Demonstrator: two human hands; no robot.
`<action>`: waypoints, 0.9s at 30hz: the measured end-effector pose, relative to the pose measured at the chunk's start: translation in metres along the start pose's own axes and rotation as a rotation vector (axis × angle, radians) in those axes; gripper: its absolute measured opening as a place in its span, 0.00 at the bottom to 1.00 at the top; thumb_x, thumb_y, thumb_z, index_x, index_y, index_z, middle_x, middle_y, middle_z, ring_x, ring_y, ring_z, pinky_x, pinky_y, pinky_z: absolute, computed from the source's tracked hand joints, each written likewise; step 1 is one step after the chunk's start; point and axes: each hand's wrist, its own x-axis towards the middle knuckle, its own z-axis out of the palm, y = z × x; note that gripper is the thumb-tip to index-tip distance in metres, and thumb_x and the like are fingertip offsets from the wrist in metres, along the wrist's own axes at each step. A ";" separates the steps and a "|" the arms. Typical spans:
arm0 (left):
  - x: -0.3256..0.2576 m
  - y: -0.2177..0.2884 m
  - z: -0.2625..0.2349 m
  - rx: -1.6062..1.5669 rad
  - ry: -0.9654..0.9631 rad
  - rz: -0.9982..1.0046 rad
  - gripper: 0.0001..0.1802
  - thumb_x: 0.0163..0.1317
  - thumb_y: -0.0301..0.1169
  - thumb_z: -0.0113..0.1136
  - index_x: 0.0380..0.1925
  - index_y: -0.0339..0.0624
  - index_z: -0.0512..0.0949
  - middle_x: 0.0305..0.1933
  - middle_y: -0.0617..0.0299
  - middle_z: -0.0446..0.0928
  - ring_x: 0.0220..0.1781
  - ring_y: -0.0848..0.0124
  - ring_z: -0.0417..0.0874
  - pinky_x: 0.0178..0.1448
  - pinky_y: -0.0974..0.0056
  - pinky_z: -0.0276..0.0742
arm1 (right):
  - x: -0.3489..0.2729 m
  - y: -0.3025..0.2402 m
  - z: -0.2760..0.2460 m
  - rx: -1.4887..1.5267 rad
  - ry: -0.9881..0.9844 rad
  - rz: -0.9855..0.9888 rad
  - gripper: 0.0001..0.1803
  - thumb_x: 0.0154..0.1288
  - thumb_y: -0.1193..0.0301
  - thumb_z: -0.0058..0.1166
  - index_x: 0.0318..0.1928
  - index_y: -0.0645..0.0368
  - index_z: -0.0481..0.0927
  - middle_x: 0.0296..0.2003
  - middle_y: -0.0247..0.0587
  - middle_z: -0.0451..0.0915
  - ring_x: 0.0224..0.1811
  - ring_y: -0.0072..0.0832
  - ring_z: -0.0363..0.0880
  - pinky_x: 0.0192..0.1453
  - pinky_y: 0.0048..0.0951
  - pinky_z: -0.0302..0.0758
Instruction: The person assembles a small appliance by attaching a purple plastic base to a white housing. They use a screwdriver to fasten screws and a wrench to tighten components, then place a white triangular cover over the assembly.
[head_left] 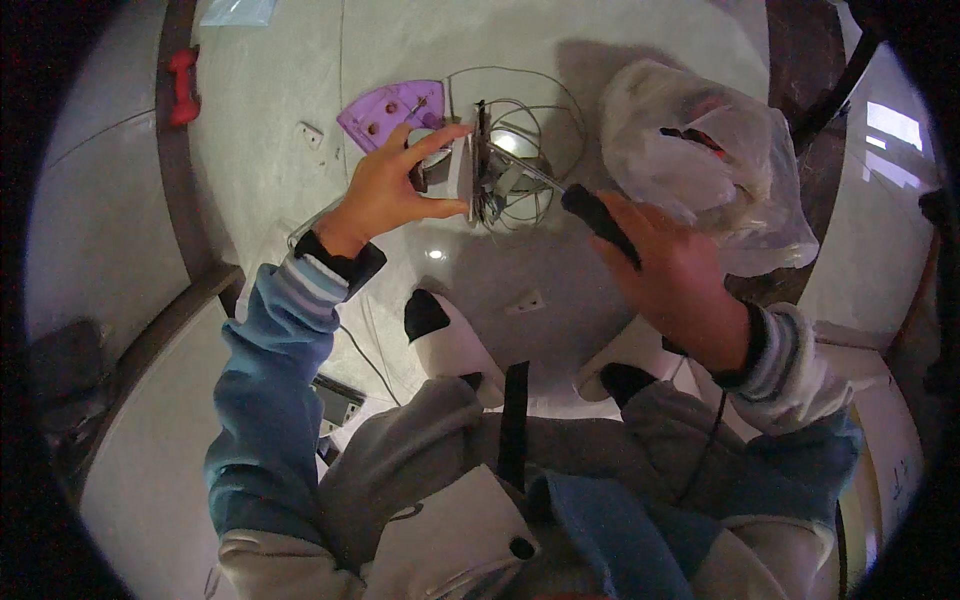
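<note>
My left hand (388, 188) grips a white boxy device (461, 172) by its edges, thumb and fingers on opposite sides. A dark, rough-edged board or panel (479, 165) stands along the device's right side, with thin grey wires (515, 190) bunched beside it. In my right hand (672, 275) is a screwdriver with a black handle (598, 218). Its metal shaft (530, 168) points up and left, and the tip reaches the wired side of the device. Whether the tip touches a screw is too small to tell. Behind my left fingers lies a purple fan-shaped piece (378, 112) with holes.
A clear plastic bag (700, 165) of mixed items sits on the tiled floor to the right. Loose cable (575, 110) loops behind the device. Small white socket-like pieces (311, 134) lie about. A red dumbbell (182, 88) rests far left. My feet (455, 345) are close below.
</note>
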 end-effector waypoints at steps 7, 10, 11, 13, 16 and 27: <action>-0.002 0.001 -0.002 -0.016 -0.048 -0.095 0.44 0.38 0.47 0.76 0.61 0.69 0.70 0.40 0.57 0.70 0.30 0.65 0.77 0.37 0.61 0.75 | 0.002 0.015 0.041 0.077 0.039 -0.008 0.23 0.57 0.72 0.60 0.54 0.60 0.73 0.33 0.53 0.79 0.31 0.49 0.79 0.32 0.41 0.75; 0.001 0.003 0.003 0.004 0.023 -0.002 0.44 0.38 0.47 0.76 0.61 0.70 0.70 0.38 0.58 0.69 0.26 0.67 0.77 0.35 0.63 0.75 | 0.000 0.018 0.040 0.130 0.035 0.009 0.23 0.58 0.73 0.60 0.55 0.60 0.73 0.34 0.54 0.79 0.31 0.49 0.79 0.32 0.40 0.75; 0.002 0.004 0.004 0.011 0.054 0.039 0.44 0.37 0.47 0.76 0.60 0.70 0.70 0.37 0.59 0.69 0.25 0.68 0.76 0.34 0.64 0.75 | 0.000 0.016 0.038 0.151 0.035 0.004 0.23 0.58 0.73 0.60 0.55 0.61 0.73 0.34 0.54 0.79 0.32 0.50 0.79 0.33 0.40 0.75; 0.002 0.005 0.005 -0.004 -0.021 -0.050 0.44 0.37 0.47 0.76 0.60 0.71 0.71 0.39 0.58 0.70 0.29 0.66 0.77 0.36 0.63 0.75 | -0.002 0.011 0.033 0.146 0.032 0.000 0.23 0.58 0.73 0.59 0.55 0.60 0.73 0.35 0.54 0.79 0.32 0.50 0.80 0.33 0.40 0.76; 0.001 0.004 0.002 -0.049 -0.056 -0.103 0.44 0.37 0.47 0.77 0.60 0.70 0.71 0.41 0.57 0.70 0.32 0.64 0.78 0.38 0.62 0.76 | -0.008 0.001 0.019 0.065 0.023 0.023 0.23 0.58 0.72 0.59 0.55 0.60 0.73 0.36 0.54 0.80 0.33 0.49 0.81 0.33 0.40 0.76; -0.003 0.002 0.004 -0.023 -0.013 -0.076 0.46 0.36 0.46 0.77 0.61 0.71 0.69 0.37 0.58 0.69 0.28 0.64 0.76 0.35 0.62 0.75 | 0.000 0.009 0.036 0.018 0.082 -0.024 0.21 0.59 0.69 0.59 0.52 0.60 0.74 0.33 0.50 0.79 0.28 0.47 0.80 0.29 0.41 0.75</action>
